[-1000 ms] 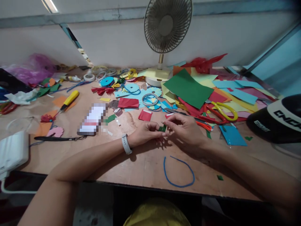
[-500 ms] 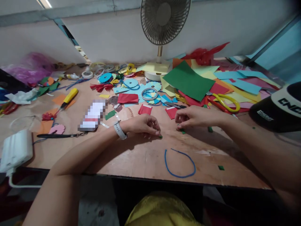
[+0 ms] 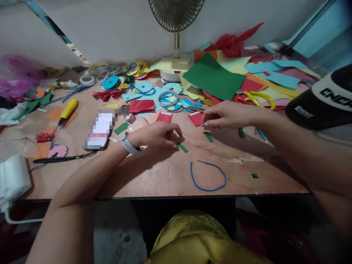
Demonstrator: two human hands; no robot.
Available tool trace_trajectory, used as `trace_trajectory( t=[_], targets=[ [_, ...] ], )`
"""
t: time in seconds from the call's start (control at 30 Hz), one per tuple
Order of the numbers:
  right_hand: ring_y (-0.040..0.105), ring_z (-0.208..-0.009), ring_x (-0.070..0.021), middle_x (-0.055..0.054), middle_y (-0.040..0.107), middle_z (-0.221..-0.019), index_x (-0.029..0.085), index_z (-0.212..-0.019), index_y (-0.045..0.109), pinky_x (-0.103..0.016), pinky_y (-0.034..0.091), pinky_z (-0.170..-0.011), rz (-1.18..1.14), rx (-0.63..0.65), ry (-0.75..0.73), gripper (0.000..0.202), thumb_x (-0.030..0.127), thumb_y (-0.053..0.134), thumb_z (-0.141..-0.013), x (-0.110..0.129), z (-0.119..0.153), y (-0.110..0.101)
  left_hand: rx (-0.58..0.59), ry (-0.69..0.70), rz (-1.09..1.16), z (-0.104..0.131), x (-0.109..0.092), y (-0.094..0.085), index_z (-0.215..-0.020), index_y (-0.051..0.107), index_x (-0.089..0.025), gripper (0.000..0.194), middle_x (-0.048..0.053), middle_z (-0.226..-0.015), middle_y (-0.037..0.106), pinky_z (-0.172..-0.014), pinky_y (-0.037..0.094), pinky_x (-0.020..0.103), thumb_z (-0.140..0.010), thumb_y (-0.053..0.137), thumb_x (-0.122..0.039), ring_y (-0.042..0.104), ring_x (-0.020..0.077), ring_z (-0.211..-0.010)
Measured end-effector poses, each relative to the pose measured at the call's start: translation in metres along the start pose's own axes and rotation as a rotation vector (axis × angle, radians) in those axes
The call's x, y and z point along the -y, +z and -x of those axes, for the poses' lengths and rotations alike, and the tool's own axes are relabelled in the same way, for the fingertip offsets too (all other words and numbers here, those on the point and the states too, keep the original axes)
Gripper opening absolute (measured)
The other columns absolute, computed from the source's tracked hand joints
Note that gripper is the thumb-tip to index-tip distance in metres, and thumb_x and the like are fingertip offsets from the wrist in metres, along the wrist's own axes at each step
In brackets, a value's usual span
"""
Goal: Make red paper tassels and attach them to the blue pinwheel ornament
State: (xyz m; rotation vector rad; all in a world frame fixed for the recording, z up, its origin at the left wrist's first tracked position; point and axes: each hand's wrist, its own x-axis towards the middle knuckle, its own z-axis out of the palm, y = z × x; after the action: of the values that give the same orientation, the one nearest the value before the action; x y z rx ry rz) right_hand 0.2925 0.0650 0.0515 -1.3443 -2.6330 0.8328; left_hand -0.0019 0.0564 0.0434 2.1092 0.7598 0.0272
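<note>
My left hand [image 3: 162,136], with a white watch band at the wrist, hovers low over the table, its fingers curved and apart. A narrow green paper strip [image 3: 182,147] lies just at its fingertips. My right hand [image 3: 221,116] is open beside the right edge of a folded red paper piece [image 3: 195,118] with a white top; whether it touches the piece I cannot tell. Under its fingertips lies a second green strip [image 3: 208,137]. Another folded red piece [image 3: 164,117] sits behind my left hand. A curved blue cord [image 3: 208,190] rests near the table's front edge.
A phone [image 3: 100,130], a yellow-handled cutter [image 3: 68,110] and a white power bank [image 3: 13,176] are at left. Behind are a tape roll [image 3: 168,98], a fan [image 3: 176,14] and coloured paper [image 3: 216,77]. Yellow-handled scissors [image 3: 260,99] and a black cup [image 3: 305,110] stand right.
Both hands have drawn back slightly from the green strips, which now show more fully. My left fingers have spread. My right fingertips are nearer the red piece. The view has tilted down.
</note>
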Motion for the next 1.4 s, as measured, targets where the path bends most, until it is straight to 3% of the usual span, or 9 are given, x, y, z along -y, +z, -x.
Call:
trace_trajectory(
  t=[0.13,0.3,0.4,0.63,0.83,0.97,1.2,1.3,1.4],
  targets=[
    [0.062,-0.071,-0.018,-0.001,0.071,-0.078,0.025,-0.088,0.072,-0.03,0.043,-0.065,-0.052,-0.085,0.016,0.028,0.05,0.059,-0.088,0.006,0.003,-0.001,-0.013,0.026,0.031,-0.002,0.002,0.006,-0.112,0.072,-0.016,0.037,0.002,-0.076,0.069,-0.059,0.038,0.023,-0.082,0.079,-0.037,0.06,0.0137,-0.067],
    [0.064,-0.077,-0.0193,-0.003,0.073,-0.084,0.023,-0.091,0.072,-0.03,0.045,-0.068,-0.134,-0.289,0.008,0.031,0.051,0.059,-0.09,0.01,-0.007,0.002,-0.07,0.045,0.028,-0.003,0.006,0.013,-0.104,0.071,-0.016,0.025,0.002,-0.078,0.071,-0.057,0.039,0.02,-0.088,0.072,-0.035,0.062,0.0129,-0.066],
    [0.062,-0.076,-0.0188,-0.004,0.071,-0.084,0.021,-0.093,0.071,-0.03,0.044,-0.07,-0.048,-0.338,-0.061,0.028,0.046,0.059,-0.092,0.007,-0.035,0.0,-0.104,0.051,0.035,-0.004,0.009,0.015,-0.098,0.071,-0.016,0.02,0.002,-0.078,0.071,-0.056,0.039,0.019,-0.09,0.07,-0.035,0.063,0.0123,-0.066],
    [0.061,-0.097,-0.0251,-0.013,0.066,-0.121,0.024,-0.124,0.071,-0.031,0.042,-0.073,0.53,-0.316,-0.071,0.035,0.023,0.056,-0.092,-0.001,-0.116,-0.004,-0.058,0.074,0.208,-0.007,0.018,0.009,-0.095,0.07,-0.016,0.026,0.003,-0.07,0.071,-0.051,0.041,0.02,-0.087,0.073,-0.04,0.063,0.0119,-0.056],
    [0.055,-0.114,-0.031,-0.013,0.067,-0.126,0.021,-0.098,0.077,-0.039,0.041,-0.089,0.618,-0.23,-0.215,0.022,0.016,0.057,-0.091,0.001,-0.143,-0.012,-0.194,0.043,0.378,-0.003,0.015,-0.004,-0.084,0.066,-0.016,0.028,-0.002,-0.051,0.059,-0.044,0.038,0.02,-0.088,0.073,-0.043,0.055,0.0101,-0.043],
    [0.056,-0.111,-0.0294,-0.015,0.069,-0.12,0.017,-0.099,0.074,-0.04,0.039,-0.095,0.567,-0.272,-0.241,0.019,0.021,0.057,-0.093,-0.001,-0.148,-0.023,-0.253,0.021,0.428,-0.003,0.016,-0.011,-0.085,0.066,-0.017,0.026,-0.001,-0.055,0.062,-0.047,0.041,0.021,-0.088,0.075,-0.041,0.056,0.0088,-0.044],
    [0.061,-0.086,-0.0247,-0.015,0.071,-0.1,0.015,-0.095,0.068,-0.035,0.044,-0.076,0.349,-0.491,-0.13,0.015,0.025,0.058,-0.091,-0.011,-0.151,-0.025,-0.278,-0.009,0.434,-0.008,0.028,-0.011,-0.089,0.065,-0.016,0.027,0.001,-0.061,0.064,-0.051,0.046,0.023,-0.089,0.072,-0.042,0.06,0.011,-0.05],
    [0.062,-0.087,-0.0237,-0.011,0.07,-0.096,0.017,-0.096,0.064,-0.035,0.047,-0.079,0.237,-0.622,-0.101,0.014,0.028,0.056,-0.094,-0.01,-0.143,-0.026,-0.423,0.024,0.298,-0.01,0.033,-0.013,-0.098,0.067,-0.016,0.024,0.005,-0.077,0.071,-0.059,0.051,0.025,-0.09,0.069,-0.039,0.067,0.0145,-0.066],
    [0.063,-0.085,-0.0206,-0.008,0.069,-0.093,0.019,-0.097,0.06,-0.034,0.05,-0.078,0.037,-0.743,-0.115,0.019,0.036,0.052,-0.098,0.0,-0.127,-0.021,-0.689,0.084,0.139,-0.015,0.033,-0.016,-0.115,0.064,-0.017,0.033,0.013,-0.119,0.07,-0.08,0.057,0.032,-0.088,0.071,-0.034,0.068,0.0225,-0.107]
  ],
)
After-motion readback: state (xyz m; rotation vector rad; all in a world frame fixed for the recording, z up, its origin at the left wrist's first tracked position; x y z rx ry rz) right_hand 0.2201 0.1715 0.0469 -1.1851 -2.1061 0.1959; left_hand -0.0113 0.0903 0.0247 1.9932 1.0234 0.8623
